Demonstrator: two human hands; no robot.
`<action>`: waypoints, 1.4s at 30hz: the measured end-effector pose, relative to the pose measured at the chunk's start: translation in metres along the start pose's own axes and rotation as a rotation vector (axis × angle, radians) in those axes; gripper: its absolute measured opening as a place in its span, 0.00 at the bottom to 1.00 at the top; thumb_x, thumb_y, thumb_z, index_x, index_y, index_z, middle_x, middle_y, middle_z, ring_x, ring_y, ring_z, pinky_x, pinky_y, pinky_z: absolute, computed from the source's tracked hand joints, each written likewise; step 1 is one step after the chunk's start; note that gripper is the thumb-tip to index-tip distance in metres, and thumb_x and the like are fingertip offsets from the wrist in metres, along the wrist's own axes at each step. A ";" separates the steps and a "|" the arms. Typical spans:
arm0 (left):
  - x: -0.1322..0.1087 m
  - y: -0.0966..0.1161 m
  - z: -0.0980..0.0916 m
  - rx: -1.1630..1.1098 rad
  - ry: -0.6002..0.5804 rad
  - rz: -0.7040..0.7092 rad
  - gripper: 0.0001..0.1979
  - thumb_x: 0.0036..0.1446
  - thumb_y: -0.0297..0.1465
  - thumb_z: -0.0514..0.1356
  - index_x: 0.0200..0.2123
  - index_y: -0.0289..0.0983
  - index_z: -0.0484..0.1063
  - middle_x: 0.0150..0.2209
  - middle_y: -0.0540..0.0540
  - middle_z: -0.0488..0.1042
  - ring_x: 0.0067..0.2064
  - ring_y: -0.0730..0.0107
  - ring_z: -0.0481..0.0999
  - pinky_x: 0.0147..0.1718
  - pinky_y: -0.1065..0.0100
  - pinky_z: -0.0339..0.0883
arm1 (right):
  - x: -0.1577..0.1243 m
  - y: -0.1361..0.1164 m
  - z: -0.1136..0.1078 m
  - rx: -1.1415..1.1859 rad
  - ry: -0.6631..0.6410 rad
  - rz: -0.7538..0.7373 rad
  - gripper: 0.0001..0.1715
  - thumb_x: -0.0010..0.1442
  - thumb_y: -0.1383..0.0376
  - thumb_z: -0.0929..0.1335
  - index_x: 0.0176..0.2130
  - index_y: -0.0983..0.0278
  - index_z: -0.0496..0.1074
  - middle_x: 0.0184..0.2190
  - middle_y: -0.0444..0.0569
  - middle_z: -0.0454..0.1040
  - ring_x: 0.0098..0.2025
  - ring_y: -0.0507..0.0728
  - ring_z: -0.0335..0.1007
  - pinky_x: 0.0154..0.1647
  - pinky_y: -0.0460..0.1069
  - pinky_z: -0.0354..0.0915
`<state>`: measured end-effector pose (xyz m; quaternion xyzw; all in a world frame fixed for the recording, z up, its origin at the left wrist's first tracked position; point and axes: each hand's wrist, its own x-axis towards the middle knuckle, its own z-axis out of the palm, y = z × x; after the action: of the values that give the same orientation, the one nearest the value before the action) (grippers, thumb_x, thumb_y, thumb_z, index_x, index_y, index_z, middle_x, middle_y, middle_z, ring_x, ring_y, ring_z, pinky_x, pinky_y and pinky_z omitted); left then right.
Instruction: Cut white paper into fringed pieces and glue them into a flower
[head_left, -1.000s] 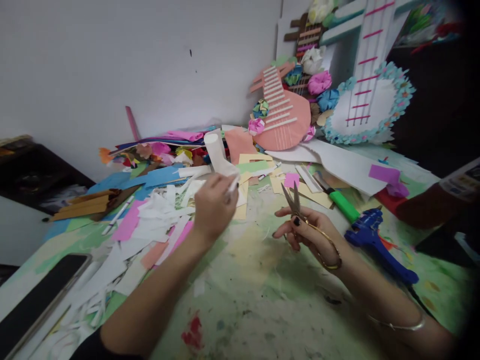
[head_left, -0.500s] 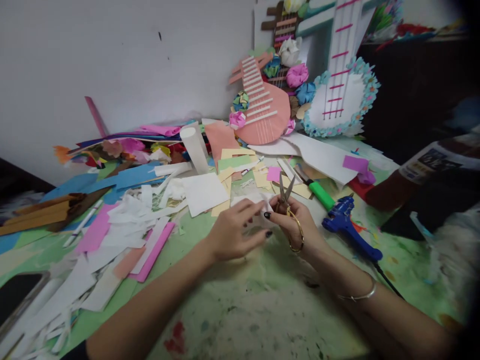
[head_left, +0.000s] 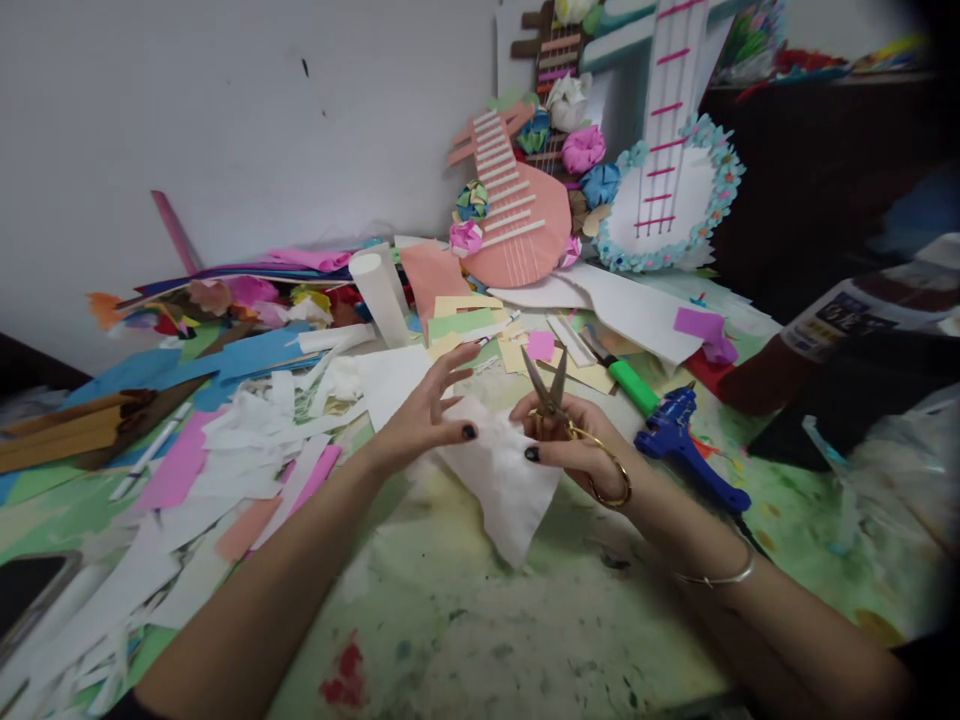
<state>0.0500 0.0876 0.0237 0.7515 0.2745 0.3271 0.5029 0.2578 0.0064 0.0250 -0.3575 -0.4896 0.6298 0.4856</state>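
Observation:
A crumpled white sheet of paper [head_left: 510,480] lies spread on the table between my hands, one corner pointing toward me. My left hand [head_left: 427,415] is at its left edge, fingers apart and thumb stretched out, gripping nothing. In my right hand [head_left: 574,430] is a pair of scissors [head_left: 553,385] with gold handles, blades parted and pointing up and away. One handle loop hangs around the base of the thumb. The right thumb is over the paper's upper right part; whether it touches cannot be made out.
A blue glue gun [head_left: 686,450] and a green-handled cutter [head_left: 634,385] lie to the right, near a tilted bottle [head_left: 832,325]. White paper scraps [head_left: 247,440] cover the left. Behind stand paper instruments, a pink one [head_left: 525,225] among them. A phone [head_left: 34,600] sits at the lower left.
The white paper, bunched between my fingers before, is now spread out on the table. My left hand has moved left, away from the right, and opened. The scissors stay in my right hand.

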 end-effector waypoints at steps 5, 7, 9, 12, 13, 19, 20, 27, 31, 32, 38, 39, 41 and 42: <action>-0.003 0.018 -0.006 0.160 -0.302 0.133 0.31 0.42 0.41 0.69 0.52 0.42 0.69 0.59 0.37 0.63 0.63 0.54 0.58 0.55 0.56 0.62 | -0.003 0.000 0.002 -0.136 -0.159 0.038 0.16 0.46 0.69 0.71 0.38 0.64 0.71 0.27 0.42 0.66 0.28 0.50 0.59 0.27 0.46 0.56; -0.003 0.022 -0.005 0.179 -0.351 0.136 0.28 0.42 0.36 0.70 0.48 0.41 0.72 0.55 0.37 0.67 0.58 0.55 0.65 0.52 0.57 0.65 | -0.003 0.000 0.003 -0.173 -0.150 0.029 0.15 0.46 0.69 0.71 0.37 0.64 0.71 0.27 0.42 0.67 0.28 0.50 0.60 0.27 0.46 0.56; -0.003 0.025 -0.006 0.195 -0.355 0.106 0.25 0.43 0.33 0.70 0.47 0.39 0.73 0.51 0.38 0.70 0.50 0.60 0.72 0.46 0.61 0.69 | -0.003 -0.001 0.004 -0.190 -0.154 0.020 0.13 0.47 0.69 0.71 0.37 0.64 0.71 0.29 0.43 0.69 0.28 0.49 0.61 0.28 0.45 0.58; -0.003 0.031 -0.012 0.229 -0.312 0.046 0.18 0.46 0.33 0.68 0.42 0.37 0.75 0.41 0.42 0.76 0.40 0.65 0.76 0.37 0.68 0.70 | -0.004 -0.004 0.004 -0.182 -0.172 0.021 0.16 0.47 0.67 0.74 0.38 0.64 0.71 0.32 0.44 0.71 0.31 0.50 0.65 0.31 0.46 0.61; -0.004 0.034 -0.015 0.236 -0.295 0.034 0.15 0.47 0.33 0.67 0.40 0.37 0.76 0.38 0.43 0.77 0.38 0.66 0.76 0.35 0.69 0.70 | -0.004 -0.005 0.004 -0.165 -0.180 0.025 0.18 0.46 0.65 0.75 0.39 0.64 0.71 0.34 0.45 0.72 0.33 0.51 0.66 0.33 0.46 0.62; -0.009 0.051 -0.039 0.255 -0.151 0.075 0.03 0.47 0.30 0.67 0.29 0.37 0.78 0.30 0.45 0.77 0.33 0.69 0.75 0.30 0.71 0.68 | -0.003 -0.008 -0.010 -0.048 -0.148 0.003 0.29 0.50 0.54 0.73 0.49 0.62 0.70 0.48 0.55 0.73 0.38 0.54 0.68 0.38 0.49 0.63; -0.010 0.053 -0.043 0.250 -0.116 0.083 0.02 0.47 0.30 0.67 0.27 0.38 0.78 0.30 0.45 0.77 0.32 0.69 0.75 0.29 0.71 0.68 | -0.002 -0.008 -0.013 -0.055 -0.152 -0.006 0.31 0.51 0.50 0.72 0.50 0.62 0.71 0.47 0.56 0.73 0.34 0.53 0.67 0.34 0.49 0.62; -0.015 0.044 -0.064 0.171 0.114 0.143 0.03 0.45 0.34 0.68 0.25 0.42 0.79 0.28 0.46 0.76 0.31 0.68 0.75 0.30 0.68 0.69 | -0.003 -0.014 -0.017 -0.248 -0.293 0.032 0.39 0.48 0.40 0.69 0.48 0.65 0.74 0.30 0.50 0.74 0.25 0.51 0.60 0.26 0.47 0.56; -0.014 0.035 -0.069 0.151 0.206 0.139 0.06 0.43 0.35 0.69 0.24 0.41 0.79 0.28 0.45 0.76 0.30 0.67 0.75 0.28 0.68 0.68 | -0.008 -0.019 -0.011 -0.339 -0.334 0.034 0.33 0.51 0.48 0.71 0.50 0.64 0.72 0.33 0.50 0.73 0.29 0.52 0.63 0.28 0.47 0.59; -0.014 0.033 -0.070 0.148 0.218 0.143 0.05 0.42 0.35 0.69 0.24 0.40 0.79 0.27 0.45 0.76 0.31 0.67 0.75 0.27 0.68 0.68 | -0.008 -0.020 -0.010 -0.346 -0.350 0.028 0.33 0.51 0.48 0.71 0.51 0.65 0.72 0.33 0.50 0.73 0.29 0.52 0.63 0.28 0.47 0.59; -0.012 0.030 -0.068 0.088 0.233 0.142 0.04 0.41 0.33 0.70 0.23 0.42 0.79 0.27 0.46 0.76 0.31 0.69 0.74 0.25 0.71 0.66 | -0.009 -0.019 -0.012 -0.305 -0.408 0.083 0.33 0.53 0.48 0.69 0.52 0.65 0.71 0.29 0.49 0.74 0.25 0.51 0.62 0.24 0.46 0.58; -0.012 0.029 -0.067 0.088 0.234 0.138 0.05 0.40 0.33 0.70 0.23 0.42 0.79 0.27 0.46 0.76 0.30 0.69 0.74 0.25 0.71 0.66 | -0.009 -0.018 -0.013 -0.296 -0.413 0.089 0.34 0.53 0.48 0.69 0.52 0.65 0.71 0.29 0.49 0.74 0.26 0.51 0.62 0.24 0.45 0.57; -0.012 0.028 -0.066 0.095 0.228 0.126 0.05 0.40 0.35 0.71 0.23 0.41 0.79 0.27 0.46 0.76 0.31 0.68 0.74 0.26 0.70 0.67 | -0.009 -0.016 -0.014 -0.283 -0.425 0.095 0.34 0.53 0.48 0.70 0.53 0.65 0.71 0.29 0.49 0.74 0.26 0.51 0.63 0.23 0.45 0.56; -0.011 0.028 -0.066 0.102 0.216 0.119 0.06 0.41 0.35 0.70 0.24 0.41 0.80 0.27 0.45 0.76 0.30 0.68 0.74 0.26 0.70 0.68 | -0.009 -0.015 -0.014 -0.276 -0.429 0.097 0.34 0.53 0.49 0.70 0.53 0.65 0.71 0.29 0.49 0.74 0.27 0.51 0.64 0.23 0.44 0.56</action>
<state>-0.0054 0.1075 0.0659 0.7515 0.2981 0.4211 0.4112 0.2773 0.0020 0.0351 -0.3019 -0.6449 0.6410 0.2864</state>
